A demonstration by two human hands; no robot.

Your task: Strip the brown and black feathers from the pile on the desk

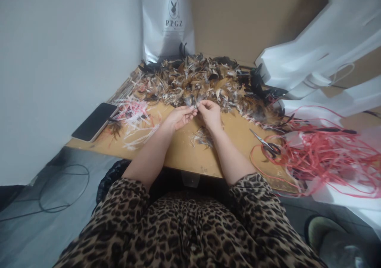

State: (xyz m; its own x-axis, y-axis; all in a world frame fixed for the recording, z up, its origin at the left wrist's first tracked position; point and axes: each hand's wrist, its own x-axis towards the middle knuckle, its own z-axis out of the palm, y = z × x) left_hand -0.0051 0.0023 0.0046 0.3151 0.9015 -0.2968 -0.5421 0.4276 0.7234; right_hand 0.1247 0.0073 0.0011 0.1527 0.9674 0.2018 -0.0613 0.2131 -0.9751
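Note:
At the near edge of a large heap of brown and black feathers [205, 77], my two hands meet. My left hand [182, 117] is palm up, its thumb and forefinger pinching a small greyish feather [189, 100]. Opposite it, my right hand [210, 112] is closed in a pinch at the same spot, its fingertips almost touching those of the left. Whether the right fingers grip the same feather or another is too small to tell. Below the hands, a small bunch of greyish feathers [204, 136] lies on the wooden table [190, 157].
A phone [95, 122] lies at the table's left edge beside pink and white strips [132, 111]. To the right are scissors [266, 144] with dark handles and a tangle of red strings [330, 157]. Behind the heap stands a silver bag [168, 34]. A cable [64, 188] loops on the floor.

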